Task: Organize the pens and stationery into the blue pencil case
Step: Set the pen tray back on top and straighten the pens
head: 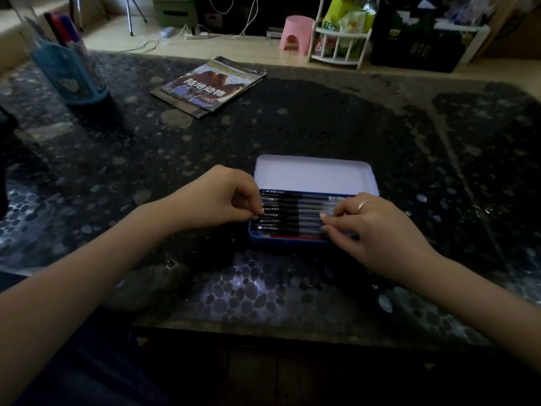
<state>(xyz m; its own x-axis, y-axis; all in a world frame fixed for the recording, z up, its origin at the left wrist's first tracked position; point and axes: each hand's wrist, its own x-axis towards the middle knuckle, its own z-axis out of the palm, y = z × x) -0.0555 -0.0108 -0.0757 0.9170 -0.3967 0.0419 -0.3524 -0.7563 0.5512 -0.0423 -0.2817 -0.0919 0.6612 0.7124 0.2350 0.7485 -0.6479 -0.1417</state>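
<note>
The blue pencil case [288, 241] lies open on the dark table, its white-lined lid [314, 174] folded back. Several black pens [295, 213] lie side by side in its tray, with something red under them at the front. My left hand [218, 197] rests at the case's left end, fingertips curled against the pen caps. At the right end, my right hand [373, 230], wearing a ring, presses its fingertips on the pens. Whether either hand pinches a single pen is unclear.
A blue pen holder [70, 73] with markers stands at the far left. A stack of booklets [209, 86] lies at the back centre. Beyond the table are a pink stool [295, 32], a white rack [339, 39] and cables on the floor.
</note>
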